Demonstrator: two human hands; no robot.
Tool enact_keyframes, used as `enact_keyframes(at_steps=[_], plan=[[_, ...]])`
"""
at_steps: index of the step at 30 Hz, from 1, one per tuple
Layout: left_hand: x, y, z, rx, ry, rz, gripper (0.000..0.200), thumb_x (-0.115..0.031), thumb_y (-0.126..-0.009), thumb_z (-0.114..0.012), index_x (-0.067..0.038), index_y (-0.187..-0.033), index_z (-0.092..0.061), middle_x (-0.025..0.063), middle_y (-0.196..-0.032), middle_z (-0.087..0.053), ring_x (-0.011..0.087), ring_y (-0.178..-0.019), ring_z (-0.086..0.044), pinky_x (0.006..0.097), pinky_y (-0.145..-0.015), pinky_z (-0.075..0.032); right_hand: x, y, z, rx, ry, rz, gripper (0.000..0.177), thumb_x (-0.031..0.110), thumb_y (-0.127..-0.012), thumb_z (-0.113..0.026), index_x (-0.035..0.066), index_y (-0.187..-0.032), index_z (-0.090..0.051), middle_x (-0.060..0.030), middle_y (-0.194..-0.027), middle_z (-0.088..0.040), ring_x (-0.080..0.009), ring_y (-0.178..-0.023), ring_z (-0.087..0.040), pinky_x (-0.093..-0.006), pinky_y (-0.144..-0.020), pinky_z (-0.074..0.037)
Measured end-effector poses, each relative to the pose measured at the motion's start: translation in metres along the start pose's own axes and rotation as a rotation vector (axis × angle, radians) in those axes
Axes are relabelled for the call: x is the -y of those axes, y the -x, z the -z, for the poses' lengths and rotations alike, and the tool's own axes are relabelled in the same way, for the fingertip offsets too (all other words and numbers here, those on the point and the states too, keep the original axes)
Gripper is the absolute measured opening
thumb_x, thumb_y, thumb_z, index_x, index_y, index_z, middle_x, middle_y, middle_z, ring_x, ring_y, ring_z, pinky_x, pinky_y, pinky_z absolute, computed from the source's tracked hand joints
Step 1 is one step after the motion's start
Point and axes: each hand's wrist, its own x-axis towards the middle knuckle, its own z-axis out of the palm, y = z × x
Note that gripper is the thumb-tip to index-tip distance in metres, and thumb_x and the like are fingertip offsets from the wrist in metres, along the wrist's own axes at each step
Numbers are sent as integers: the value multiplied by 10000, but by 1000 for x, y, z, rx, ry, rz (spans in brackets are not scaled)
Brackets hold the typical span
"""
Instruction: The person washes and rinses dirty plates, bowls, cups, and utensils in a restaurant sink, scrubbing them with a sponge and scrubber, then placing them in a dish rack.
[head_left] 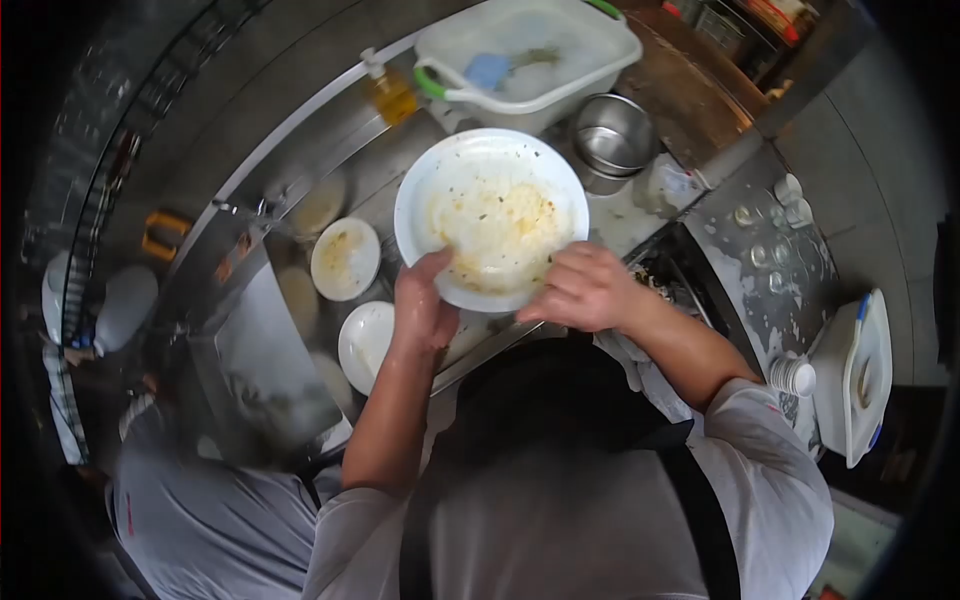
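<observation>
A large white plate with yellowish food residue and dark specks is held up in front of me, its inner face toward the camera. My left hand grips its lower left rim, thumb over the edge. At the lower right rim is my right hand, its fingers curled against the edge. To the left, a small soiled white plate and another white bowl lie near my left forearm. Behind the large plate stands a white tub of sudsy water with a blue sponge in it.
A yellow soap bottle stands left of the tub, steel pots right of it. Glasses and stacked white cups sit on the right counter beside another tub. A co-worker's grey clothing shows at lower left.
</observation>
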Motion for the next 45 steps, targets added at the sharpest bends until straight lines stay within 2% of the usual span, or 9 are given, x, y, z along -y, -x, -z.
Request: enact_keyframes(at_steps=[4,6,8,13,25,28,36,40,45], plan=[[-20,29,83,-162,-23,-95,519,-26,-811,-545,52,-1320,-476,187,-1244,-593,325,-1126,-598,460,-1012,-467,13,89,16,-151,120,-163,338,262,-751,-791,67,-671,-528,-132,-799,-596,-322,-727,-617,-457,-677,-521],[-21,38,127,-250,-10,-120,546,-42,-780,-582,38,-1312,-492,178,-1233,-607,320,-1117,-605,458,-1014,-467,16,142,16,458,222,-824,203,181,-794,-731,30,-858,-611,-180,-973,-620,-391,-813,-595,-465,-749,-505],[-15,45,165,-253,60,-133,545,-43,-779,-586,38,-1310,-494,176,-1230,-608,317,-1119,-605,456,-1012,-469,23,160,7,218,445,-683,190,105,-817,-697,23,-979,-643,-179,-1039,-621,-383,-838,-602,-443,-787,-498],[-2,46,204,-268,97,-91,510,-88,-872,-594,39,-1345,-452,175,-1237,-595,308,-1124,-606,433,-997,-484,30,-7,-124,-81,-771,-1040,481,93,-929,-624,25,-1369,-441,-70,-1069,-608,-134,-919,-576,-280,-805,-489],[-6,32,228,-607,-56,-240,475,-254,-1000,-544,57,-1348,-453,171,-1210,-602,254,-1062,-615,365,-877,-515,-1,-68,-302,157,-1185,-1294,376,101,-851,-718,26,-1130,-477,-119,-1029,-640,-204,-920,-639,-355,-786,-521],[-24,41,223,-698,-123,-183,463,-257,-990,-553,45,-1332,-472,171,-1196,-607,252,-1041,-620,363,-824,-529,-28,-69,-289,176,-1385,-1674,321,83,-900,-650,53,-1171,-481,-128,-1066,-627,-220,-934,-634,-383,-797,-537],[-32,115,250,-755,-142,-41,390,-84,-858,-567,83,-1210,-543,181,-1039,-641,286,-912,-650,396,-752,-545,-112,-54,-440,-133,-761,-1429,423,46,-935,-551,87,-1344,-451,-116,-1151,-610,-207,-984,-598,-356,-847,-508],[-54,97,244,-815,-193,94,399,-116,-858,-590,106,-1187,-551,196,-1035,-652,301,-943,-650,403,-772,-546,-66,-111,-501,-250,-1050,-1487,464,106,-950,-561,135,-1392,-425,-127,-1165,-605,-232,-995,-593,-362,-846,-510],[-42,4,330,-507,-751,-240,498,-206,-848,-657,60,-1251,-534,197,-1096,-643,329,-1009,-633,452,-833,-529,-48,-136,-441,390,-1393,-1430,396,290,-977,-551,165,-1349,-505,-123,-1144,-630,-223,-1038,-610,-358,-858,-512]])
